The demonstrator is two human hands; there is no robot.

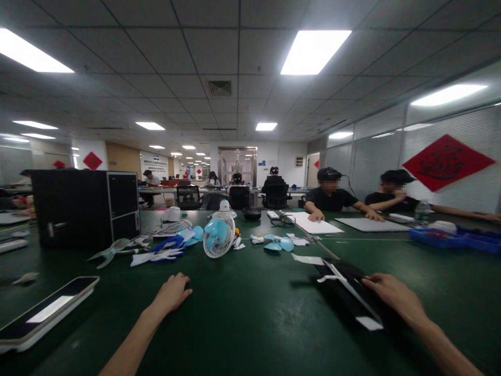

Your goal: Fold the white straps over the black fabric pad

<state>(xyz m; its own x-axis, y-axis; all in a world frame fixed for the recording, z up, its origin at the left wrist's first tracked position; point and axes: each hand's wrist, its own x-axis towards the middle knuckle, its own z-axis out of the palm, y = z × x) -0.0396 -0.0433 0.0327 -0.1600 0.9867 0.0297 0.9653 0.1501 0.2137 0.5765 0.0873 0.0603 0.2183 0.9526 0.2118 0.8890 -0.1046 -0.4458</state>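
My left hand rests on the green table with loosely bent fingers and the thumb apart, holding nothing. At the right, my right hand grips the near right edge of a flat black folder-like item, tilted over the table. White strips show along its top and at its lower corner. Motion blurs it, so its exact kind is unclear. Beyond my left hand stands a small white fan with light blue blades. A loose blue fan blade piece lies to its right.
A black computer case stands at the left, with a phone-like device nearer me. Blue-and-white gloves lie by the fan. Two people sit at the right behind white boards. A blue tray is at the far right.
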